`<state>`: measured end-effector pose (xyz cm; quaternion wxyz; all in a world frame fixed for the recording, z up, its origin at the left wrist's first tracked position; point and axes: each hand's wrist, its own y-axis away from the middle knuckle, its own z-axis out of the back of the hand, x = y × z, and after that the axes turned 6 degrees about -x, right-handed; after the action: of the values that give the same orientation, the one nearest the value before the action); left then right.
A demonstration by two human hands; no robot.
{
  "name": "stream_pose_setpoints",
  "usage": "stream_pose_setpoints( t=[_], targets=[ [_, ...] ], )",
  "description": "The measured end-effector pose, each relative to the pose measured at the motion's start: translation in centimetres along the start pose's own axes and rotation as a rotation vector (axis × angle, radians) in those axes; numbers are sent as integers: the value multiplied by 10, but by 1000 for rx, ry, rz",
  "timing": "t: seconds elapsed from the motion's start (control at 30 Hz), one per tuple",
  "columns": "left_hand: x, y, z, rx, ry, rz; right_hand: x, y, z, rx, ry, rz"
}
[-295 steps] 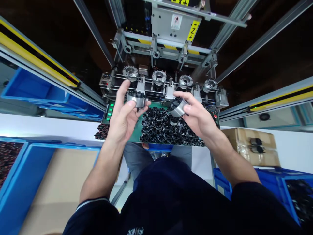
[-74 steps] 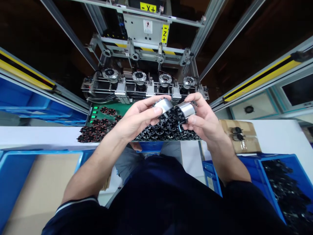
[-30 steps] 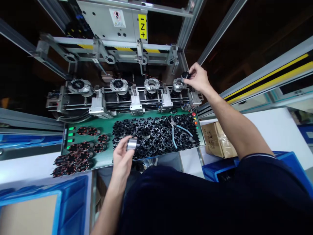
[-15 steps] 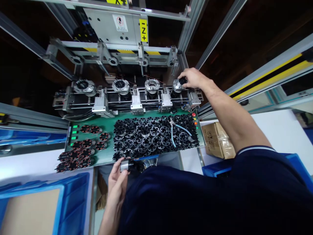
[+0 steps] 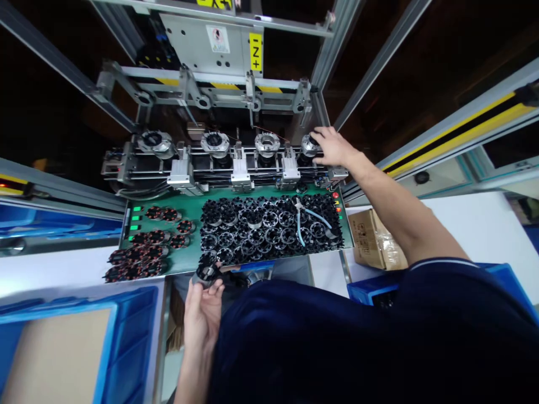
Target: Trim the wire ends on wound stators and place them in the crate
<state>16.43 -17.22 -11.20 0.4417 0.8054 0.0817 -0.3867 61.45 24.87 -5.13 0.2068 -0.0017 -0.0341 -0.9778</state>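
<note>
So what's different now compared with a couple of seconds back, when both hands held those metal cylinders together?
The right hand has reached out to the rightmost round metal fixture on the machine. The left hand dropped toward the body, holding its grey cylindrical part. The black ring parts and blue-handled pliers stayed on the green tray.

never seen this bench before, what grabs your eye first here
The heap of black stator cores crowding the green tray, blue-handled pliers on top. Behind it, four round fixtures; the right hand rests on the rightmost fixture, while the left hand holds one core at the tray's near edge.
</note>
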Motion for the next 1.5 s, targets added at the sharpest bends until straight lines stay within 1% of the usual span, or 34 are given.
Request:
stream_pose_setpoints(
  t=[0.07,0.1,0.13,0.17,0.2,0.23,0.27,0.3,0.33,0.37,0.4,0.43,0.47,0.53,0.57,0.63,0.7,0.73,0.77,0.8,0.83,0.87,0.9,0.93,0.97,1.0,1.03,1.1,1.2,1.3,1.4,1.5],
  targets=[
    [-2,5,-6,3,38,32,15,19,-6,22,71,-85],
    [-5,9,-13,20,55,46,25,26,-6,-4,77,-124],
    [-9,13,-21,48,69,62,39,31,-3,-63,47,-135],
    [-14,18,-31,85,79,76,56,36,3,-144,-29,-108],
    [-20,22,-42,131,89,85,79,41,11,-219,-151,-56],
    [-26,27,-54,185,101,87,106,47,22,-287,-320,42],
    [-32,32,-66,252,111,82,137,56,35,-301,-531,159],
    [-38,36,-76,323,120,73,169,66,49,-233,-748,262],
    [-44,40,-86,392,124,63,200,77,64,-128,-891,368],
    [-48,44,-95,460,127,48,230,89,78,-40,-962,479],
    [-53,48,-102,519,129,24,255,100,90,-14,-987,564],
    [-56,50,-107,568,129,-9,276,110,100,-34,-996,627],
    [-59,50,-111,608,125,-52,292,117,107,-77,-997,665],
    [-65,44,-117,665,95,-149,310,124,116,-154,-975,694],
    [-69,38,-119,697,58,-194,312,122,117,-170,-958,686],
    [-81,15,-126,790,-88,-273,307,111,118,-158,-916,634],
    [-102,-18,-135,856,-310,-414,293,86,116,-168,-869,526],
    [-117,-39,-141,839,-433,-536,282,69,113,-209,-835,457],
    [-134,-63,-148,762,-535,-701,269,50,110,-265,-790,383],
    [-152,-89,-156,640,-631,-883,255,29,105,-353,-721,310],
    [-170,-115,-163,503,-724,-1028,240,7,100,-432,-633,238],
    [-187,-143,-171,400,-848,-1107,226,-14,93,-455,-547,166],
    [-202,-169,-178,276,-972,-1167,212,-33,85,-442,-462,103],
    [-214,-195,-185,208,-1145,-1164,201,-50,77,-407,-380,57],
    [-223,-217,-190,134,-1307,-1129,192,-64,68,-371,-298,23],
    [-229,-237,-194,92,-1438,-1079,185,-74,59,-324,-219,-3],
    [-231,-253,-197,85,-1538,-1018,181,-81,51,-276,-153,-27],
    [-227,-274,-201,104,-1638,-921,176,-89,37,-191,-69,-74],
    [-213,-288,-201,139,-1644,-871,171,-94,27,-114,-34,-92],
    [-204,-291,-199,178,-1564,-885,158,-105,30,-53,0,1],
    [-202,-297,-198,204,-1461,-891,142,-121,35,15,12,108],
    [-202,-304,-199,213,-1390,-888,129,-133,36,62,-16,151]
  ],
)
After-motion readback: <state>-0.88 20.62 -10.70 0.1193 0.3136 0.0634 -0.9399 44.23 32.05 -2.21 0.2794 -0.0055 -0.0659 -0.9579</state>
